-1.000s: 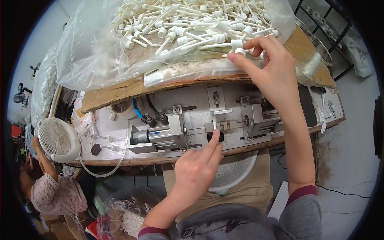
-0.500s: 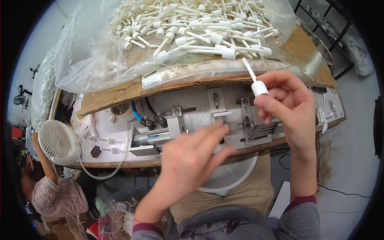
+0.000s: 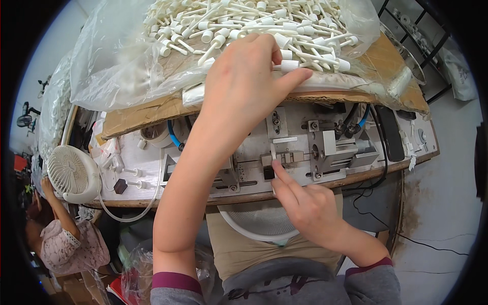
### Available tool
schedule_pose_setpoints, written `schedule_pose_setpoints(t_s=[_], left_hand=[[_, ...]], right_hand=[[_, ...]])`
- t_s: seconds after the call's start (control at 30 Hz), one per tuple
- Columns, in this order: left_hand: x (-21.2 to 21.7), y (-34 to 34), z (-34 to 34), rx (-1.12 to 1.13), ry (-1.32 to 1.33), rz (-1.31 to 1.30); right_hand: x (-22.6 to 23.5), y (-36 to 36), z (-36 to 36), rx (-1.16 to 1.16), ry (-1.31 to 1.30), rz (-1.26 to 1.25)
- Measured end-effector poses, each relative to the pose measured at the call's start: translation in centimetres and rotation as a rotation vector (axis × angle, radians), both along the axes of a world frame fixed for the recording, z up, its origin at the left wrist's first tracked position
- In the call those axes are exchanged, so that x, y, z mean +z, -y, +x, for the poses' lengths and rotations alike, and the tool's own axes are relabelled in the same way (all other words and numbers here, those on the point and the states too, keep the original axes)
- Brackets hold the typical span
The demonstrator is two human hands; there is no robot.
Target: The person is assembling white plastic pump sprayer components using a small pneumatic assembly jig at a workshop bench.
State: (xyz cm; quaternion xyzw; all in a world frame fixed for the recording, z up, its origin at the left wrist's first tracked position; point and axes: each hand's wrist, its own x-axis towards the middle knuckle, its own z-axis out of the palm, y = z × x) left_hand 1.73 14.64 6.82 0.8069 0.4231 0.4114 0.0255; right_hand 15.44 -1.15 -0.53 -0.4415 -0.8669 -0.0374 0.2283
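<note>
Left hand: my left hand [image 3: 244,76] reaches up across the machine into the heap of white plastic dropper pieces [image 3: 264,23]; its fingers [image 3: 292,76] are closing narrowly on one ribbed-cap piece at the heap's near edge, though I cannot tell whether it is truly lifted free.
Right hand: my right hand [image 3: 305,206] sits low at the bench front, forefinger and thumb pinched on a small white piece [image 3: 273,152] standing in the fixture.
Fixture: a grey metal press jig [image 3: 325,150] on the bench [image 3: 356,175], with blue air hoses [image 3: 175,142] behind it.
Supply: the heap lies in a clear plastic bag [image 3: 112,66] spread over cardboard [image 3: 142,112], just behind the jig.
Progress: I judge one piece is being seated while another is fetched; the heap looks large, so most of the work remains.
Catch basin: a white bowl [image 3: 254,223] sits below the bench edge; contents unclear.
Surroundings: a small white fan [image 3: 71,173] stands left; another person [image 3: 66,244] sits beyond it.
</note>
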Motion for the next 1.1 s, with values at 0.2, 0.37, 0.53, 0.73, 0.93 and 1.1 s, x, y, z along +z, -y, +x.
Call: schedule_pose_setpoints(t_s=[0.2,0.37,0.53,0.73,0.93,1.1], left_hand=[[1.3,4.2,-2.0,-0.195,0.219,-0.026],[0.8,9.4,-3.7,-0.211,0.282,-0.157],[-2.8,13.4,-5.8,-0.155,0.053,-0.136],[-6.5,15.8,-3.8,-0.147,-0.167,-0.178],[-7.1,15.2,-2.9,-0.057,-0.356,-0.133],[-7.5,14.3,-3.1,-0.075,-0.346,-0.09]], right_hand=[[1.0,-0.5,-0.4,-0.009,0.109,-0.055],[2.9,-1.4,0.8,0.072,0.025,-0.14],[8.0,-7.0,3.2,-0.026,-0.314,0.051],[11.4,-17.0,7.8,0.068,0.114,0.243],[14.1,-18.6,4.5,-0.17,0.444,-0.325],[13.1,-17.0,7.5,0.046,0.002,-0.015]])
